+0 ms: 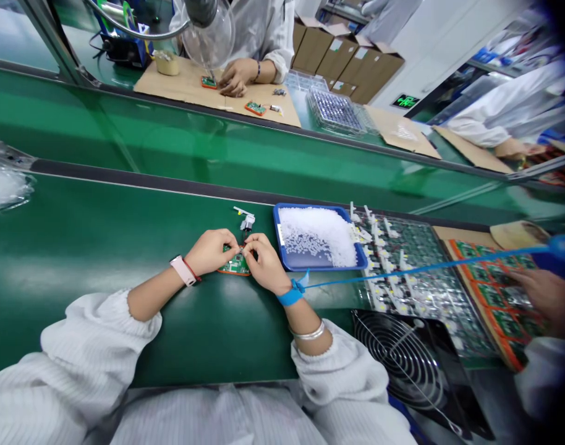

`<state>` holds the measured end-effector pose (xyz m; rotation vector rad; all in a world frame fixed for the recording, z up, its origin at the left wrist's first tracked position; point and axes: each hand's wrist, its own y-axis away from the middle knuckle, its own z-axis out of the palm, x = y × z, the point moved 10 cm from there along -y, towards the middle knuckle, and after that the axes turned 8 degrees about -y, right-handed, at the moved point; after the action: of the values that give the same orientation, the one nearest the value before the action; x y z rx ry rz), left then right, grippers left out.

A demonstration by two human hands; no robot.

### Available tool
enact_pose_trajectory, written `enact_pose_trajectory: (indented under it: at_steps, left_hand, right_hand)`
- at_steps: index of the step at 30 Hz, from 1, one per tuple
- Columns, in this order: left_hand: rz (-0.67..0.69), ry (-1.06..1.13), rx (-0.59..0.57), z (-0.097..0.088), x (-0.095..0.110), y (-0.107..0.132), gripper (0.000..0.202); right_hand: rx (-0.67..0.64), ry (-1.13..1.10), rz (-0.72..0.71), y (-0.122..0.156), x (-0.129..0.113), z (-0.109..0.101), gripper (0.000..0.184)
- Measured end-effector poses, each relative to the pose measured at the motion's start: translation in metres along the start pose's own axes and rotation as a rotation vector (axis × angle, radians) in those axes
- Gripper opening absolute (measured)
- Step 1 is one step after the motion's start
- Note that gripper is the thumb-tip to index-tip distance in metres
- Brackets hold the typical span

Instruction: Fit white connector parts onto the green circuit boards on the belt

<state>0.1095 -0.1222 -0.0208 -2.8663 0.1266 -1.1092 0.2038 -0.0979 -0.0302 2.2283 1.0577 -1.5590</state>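
My left hand (211,252) and my right hand (264,264) meet over a green circuit board (235,266) on the green bench mat (78,247), and their fingertips pinch it at its upper edge. Most of the board is hidden under my fingers. Just above the hands lie a small white-and-silver component (247,222) and a thin white piece (243,211). To the right of my right hand stands a blue tray (305,206) heaped with small white pellets. A blue wrist strap (290,295) circles my right wrist, and a pink watch (183,271) sits on my left.
A flat tray of white-tagged circuit boards (416,290) lies right of the blue tray, with a black wire-guarded fan (403,358) in front of it. A co-worker's hand (542,295) works over orange-edged boards (491,296) at far right. Another person works across the conveyor.
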Motion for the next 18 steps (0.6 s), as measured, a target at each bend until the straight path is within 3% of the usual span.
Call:
enact_pose_trajectory:
  at_steps: [5,8,10,12,15,18]
  left_hand:
    - [-0.004,-0.036,-0.026,0.001,0.000,-0.001,0.011]
    - [0.018,-0.118,0.027,-0.004,0.000,0.007,0.011]
    - [0.070,-0.193,0.011,-0.001,0.003,0.015,0.025]
    - [0.140,-0.243,-0.039,0.004,0.008,0.023,0.047]
    - [0.188,-0.277,-0.072,0.008,0.012,0.031,0.057]
    - [0.191,-0.295,-0.074,0.009,0.012,0.031,0.053]
  right_hand:
    - [0.017,0.031,0.029,-0.002,-0.004,0.004,0.014]
    - [0.049,0.067,-0.008,0.000,-0.019,-0.012,0.014]
    - [0.135,0.146,-0.044,0.007,-0.026,-0.045,0.013]
    - [0.289,0.283,-0.024,0.020,-0.020,-0.096,0.014]
    - [0.460,0.523,0.198,0.047,0.018,-0.168,0.014]
    - [0.367,0.592,0.354,0.061,0.056,-0.191,0.014]
